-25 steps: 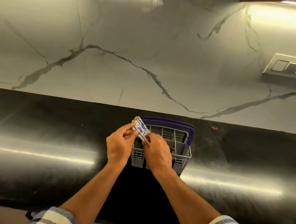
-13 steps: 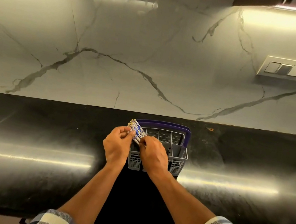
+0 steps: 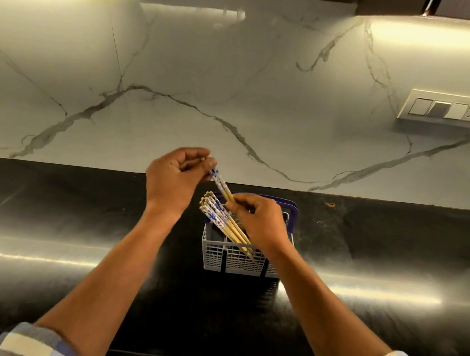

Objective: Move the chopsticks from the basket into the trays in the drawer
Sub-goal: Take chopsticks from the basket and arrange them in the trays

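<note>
We are standing at the black counter [image 3: 49, 211], where the grey basket [image 3: 234, 258] is sitting under our right hand [image 3: 257, 222]. That hand is pinching one chopstick [image 3: 222, 184] low on its shaft; our left hand [image 3: 175, 179], now lifted higher than half a second ago, is pinching its patterned top. The other chopsticks [image 3: 221, 220], earlier gripped together, are leaning in the basket just below our grip.

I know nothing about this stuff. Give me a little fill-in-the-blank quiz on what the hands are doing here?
1. The left hand pinches the patterned end of a lifted chopstick, and the right hand grips its ____ end.
2. The other chopsticks lean in a grey ____.
3. The basket's handle is ____ in colour.
4. The basket stands on a ____ countertop.

Missing words: plain wooden; basket; purple; black
</note>
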{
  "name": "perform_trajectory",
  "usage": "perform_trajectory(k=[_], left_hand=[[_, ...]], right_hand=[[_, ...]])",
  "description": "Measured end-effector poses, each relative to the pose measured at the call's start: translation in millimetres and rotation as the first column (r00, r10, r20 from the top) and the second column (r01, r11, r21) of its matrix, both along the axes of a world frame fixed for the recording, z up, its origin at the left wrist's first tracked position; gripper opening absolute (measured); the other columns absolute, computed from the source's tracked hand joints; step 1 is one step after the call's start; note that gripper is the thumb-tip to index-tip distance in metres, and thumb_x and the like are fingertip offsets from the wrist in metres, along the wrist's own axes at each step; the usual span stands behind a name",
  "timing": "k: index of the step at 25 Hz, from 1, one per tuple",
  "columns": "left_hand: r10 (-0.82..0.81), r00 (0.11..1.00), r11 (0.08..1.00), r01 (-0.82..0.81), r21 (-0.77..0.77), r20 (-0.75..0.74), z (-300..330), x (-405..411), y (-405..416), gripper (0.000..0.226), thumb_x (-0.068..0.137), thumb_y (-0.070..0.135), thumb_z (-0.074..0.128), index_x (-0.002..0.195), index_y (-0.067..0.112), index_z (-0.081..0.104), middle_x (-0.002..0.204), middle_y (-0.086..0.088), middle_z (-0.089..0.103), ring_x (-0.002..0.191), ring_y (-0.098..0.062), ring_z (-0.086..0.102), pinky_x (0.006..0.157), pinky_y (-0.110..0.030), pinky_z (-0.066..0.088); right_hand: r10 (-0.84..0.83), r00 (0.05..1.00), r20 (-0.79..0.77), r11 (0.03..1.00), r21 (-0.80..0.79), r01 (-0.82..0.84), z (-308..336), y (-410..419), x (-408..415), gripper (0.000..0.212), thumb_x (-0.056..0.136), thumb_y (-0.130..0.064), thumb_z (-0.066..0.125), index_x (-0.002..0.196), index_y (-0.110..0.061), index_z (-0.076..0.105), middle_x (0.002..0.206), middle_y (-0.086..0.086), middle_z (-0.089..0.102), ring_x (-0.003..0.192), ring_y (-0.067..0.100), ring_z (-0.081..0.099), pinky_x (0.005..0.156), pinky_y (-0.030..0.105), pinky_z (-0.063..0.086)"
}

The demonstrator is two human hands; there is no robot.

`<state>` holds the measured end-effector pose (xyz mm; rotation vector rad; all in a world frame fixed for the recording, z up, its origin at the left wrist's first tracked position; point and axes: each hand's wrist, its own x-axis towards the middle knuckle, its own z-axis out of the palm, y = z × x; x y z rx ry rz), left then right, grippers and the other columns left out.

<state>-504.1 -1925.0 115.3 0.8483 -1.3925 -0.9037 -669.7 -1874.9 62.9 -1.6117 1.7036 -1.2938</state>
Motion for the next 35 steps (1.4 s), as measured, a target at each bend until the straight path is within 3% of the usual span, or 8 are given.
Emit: perform_trajectory(k=[4, 8, 12, 18, 25, 30, 35], left_hand=[[-0.103, 0.994, 0.994, 0.104, -0.046, 0.018, 42, -2, -1, 0.017, 0.082, 0.011, 0.079, 0.093, 0.024, 0.075, 0.085, 0.000, 0.079, 0.080, -0.019, 0.077, 0.069, -0.029, 0.063], [-0.230, 0.971, 0.973, 0.230, 0.013, 0.062, 55, -12, 5, 0.016, 0.082, 0.009, 0.078, 0.095, 0.018, 0.075, 0.082, 0.001, 0.079, 0.079, -0.018, 0.077, 0.067, -0.028, 0.063], [-0.348, 0.933, 0.936, 0.340, 0.091, 0.093, 43, -26, 18, 0.025, 0.083, 0.014, 0.076, 0.107, 0.020, 0.075, 0.089, -0.002, 0.080, 0.083, -0.018, 0.077, 0.066, -0.027, 0.063], [-0.459, 0.882, 0.883, 0.440, 0.163, 0.105, 24, -47, 40, 0.033, 0.086, 0.015, 0.072, 0.115, 0.030, 0.070, 0.092, -0.002, 0.080, 0.086, -0.019, 0.077, 0.070, -0.025, 0.062], [-0.506, 0.853, 0.854, 0.476, 0.209, 0.126, 11, -59, 58, 0.034, 0.087, 0.012, 0.071, 0.119, 0.024, 0.070, 0.093, -0.001, 0.080, 0.086, -0.016, 0.077, 0.067, -0.021, 0.060], [-0.496, 0.853, 0.861, 0.458, 0.223, 0.163, 4, -62, 63, 0.032, 0.087, 0.011, 0.071, 0.119, 0.017, 0.070, 0.093, -0.006, 0.079, 0.086, -0.019, 0.077, 0.072, -0.027, 0.063], [-0.506, 0.859, 0.834, 0.465, 0.296, 0.077, -12, -64, 73, 0.030, 0.088, 0.006, 0.070, 0.117, 0.012, 0.070, 0.090, -0.008, 0.079, 0.084, -0.019, 0.077, 0.065, -0.022, 0.062]], right_hand=[[0.059, 0.981, 0.184, 0.997, 0.047, -0.069, 20, 21, -12, 0.015, 0.087, -0.029, 0.072, 0.101, -0.025, 0.077, 0.078, -0.011, 0.074, 0.064, -0.001, 0.062, 0.073, 0.029, 0.057], [0.138, 0.933, 0.333, 0.983, 0.071, -0.171, 18, 52, -20, 0.019, 0.079, -0.037, 0.071, 0.093, -0.026, 0.078, 0.088, 0.002, 0.077, 0.084, 0.022, 0.073, 0.086, 0.044, 0.060], [0.153, 0.895, 0.418, 0.977, 0.074, -0.201, -1, 73, -25, 0.024, 0.076, -0.042, 0.072, 0.089, -0.023, 0.080, 0.090, 0.008, 0.077, 0.094, 0.034, 0.070, 0.092, 0.050, 0.056], [0.180, 0.813, 0.553, 0.965, 0.061, -0.254, -26, 102, -34, 0.024, 0.083, -0.030, 0.073, 0.095, -0.010, 0.078, 0.090, 0.013, 0.076, 0.083, 0.023, 0.070, 0.077, 0.031, 0.058], [0.175, 0.789, 0.589, 0.961, 0.071, -0.267, -40, 124, -37, 0.024, 0.087, -0.030, 0.071, 0.095, -0.009, 0.077, 0.095, 0.017, 0.075, 0.088, 0.027, 0.072, 0.079, 0.033, 0.057], [0.126, 0.796, 0.591, 0.965, 0.111, -0.236, -47, 131, -39, 0.024, 0.085, -0.030, 0.072, 0.095, -0.009, 0.078, 0.094, 0.016, 0.076, 0.089, 0.029, 0.072, 0.080, 0.035, 0.058], [0.087, 0.807, 0.584, 0.961, 0.163, -0.222, -53, 147, -42, 0.026, 0.082, -0.035, 0.073, 0.096, -0.013, 0.078, 0.094, 0.013, 0.077, 0.089, 0.027, 0.074, 0.076, 0.030, 0.060]])
